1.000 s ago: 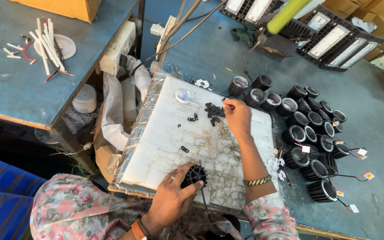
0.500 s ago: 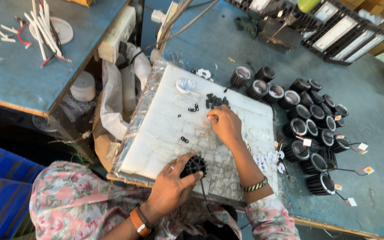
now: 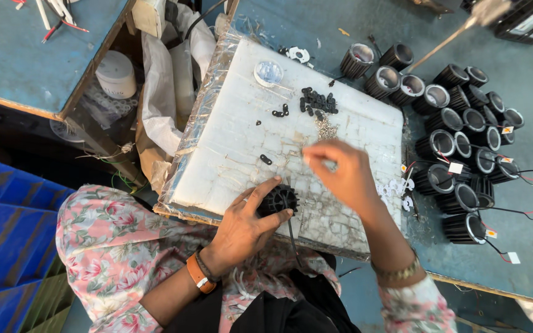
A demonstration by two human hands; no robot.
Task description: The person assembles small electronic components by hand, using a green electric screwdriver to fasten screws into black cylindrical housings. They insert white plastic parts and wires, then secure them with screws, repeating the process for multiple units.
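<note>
While a black finned housing was gripped on the white board by the left hand, the right hand, fingertips pinched, was held at its two o'clock; what they pinched could not be told.

Matt black ribbed housing, plastic-wrapped white board

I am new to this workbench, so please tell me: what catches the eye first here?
The white board in the middle, where the left hand grips a black finned housing. The right hand hovers just beside it. To the right, many black housings crowd the blue table.
</note>
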